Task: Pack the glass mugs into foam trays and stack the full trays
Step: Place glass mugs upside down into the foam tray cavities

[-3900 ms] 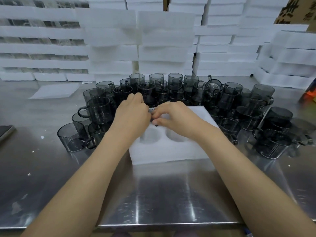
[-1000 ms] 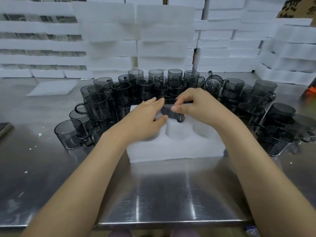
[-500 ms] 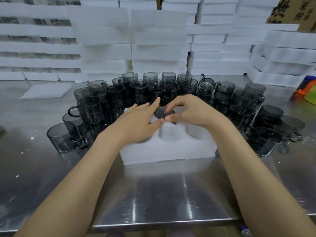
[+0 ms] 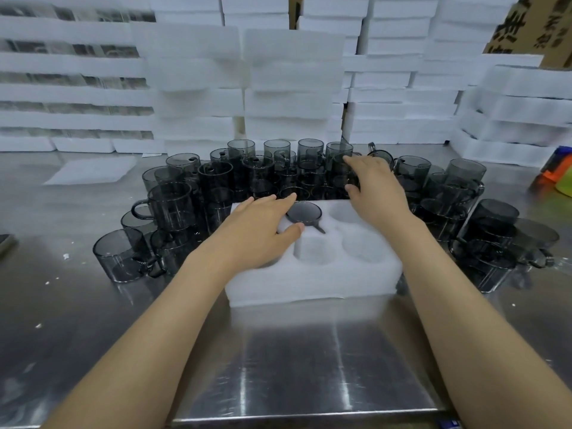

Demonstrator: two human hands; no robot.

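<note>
Head view, downward, close over table (image 4: 294, 360)

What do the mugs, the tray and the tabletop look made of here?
Mugs: smoke-tinted clear glass, glossy; you can see through the walls.
Tray: soft white foam, matte, with fuzzy edges and moulded round pockets.
Tabletop: apparently brushed stainless steel; it mirrors the tray and shows light streaks.

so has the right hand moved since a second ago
Yes. The right hand has left the seated mug in the foam tray and gone away from the person, past the tray's far edge, in among the loose mugs.
</note>
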